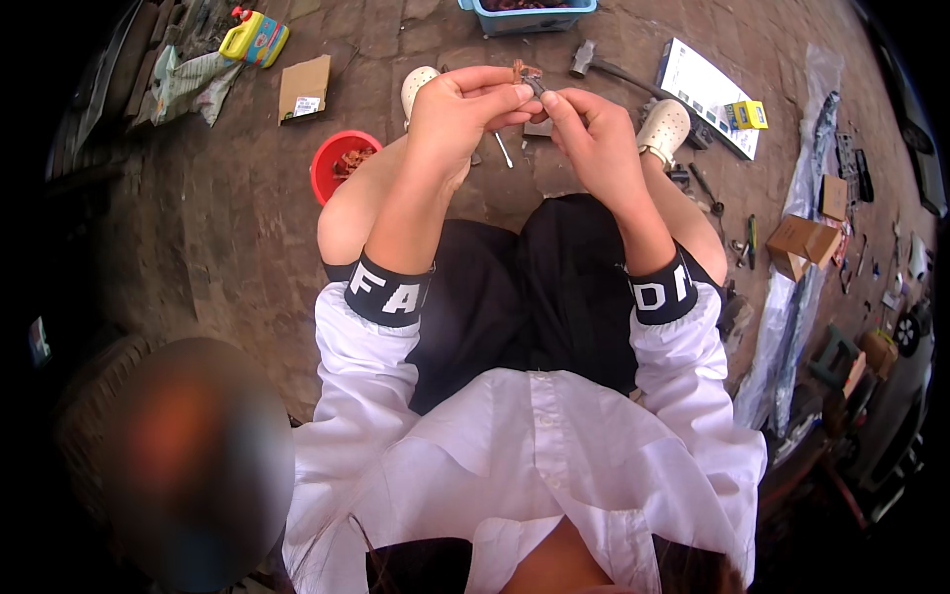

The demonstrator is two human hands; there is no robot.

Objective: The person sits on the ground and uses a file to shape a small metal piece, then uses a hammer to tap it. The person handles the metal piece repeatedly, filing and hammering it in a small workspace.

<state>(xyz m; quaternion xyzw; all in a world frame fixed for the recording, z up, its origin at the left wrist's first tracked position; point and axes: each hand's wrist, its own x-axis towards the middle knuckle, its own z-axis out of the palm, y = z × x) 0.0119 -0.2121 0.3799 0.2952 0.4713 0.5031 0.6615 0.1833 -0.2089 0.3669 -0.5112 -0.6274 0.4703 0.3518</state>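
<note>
My left hand and my right hand meet above my knees in the head view, fingertips pinched on a small metal part with a copper-coloured top and a darker grey piece. Whether these are one piece or two I cannot tell; the fingers partly hide them. Behind my hands on the floor lie a long-handled hammer and a thin tool with a white shaft. To the left of my left forearm is a red bowl holding copper-coloured pieces.
Around me on the brick floor are a blue bin, yellow jug, flattened cardboard, white board with yellow box, cardboard boxes, plastic sheeting and scattered tools. A blurred patch covers the lower left.
</note>
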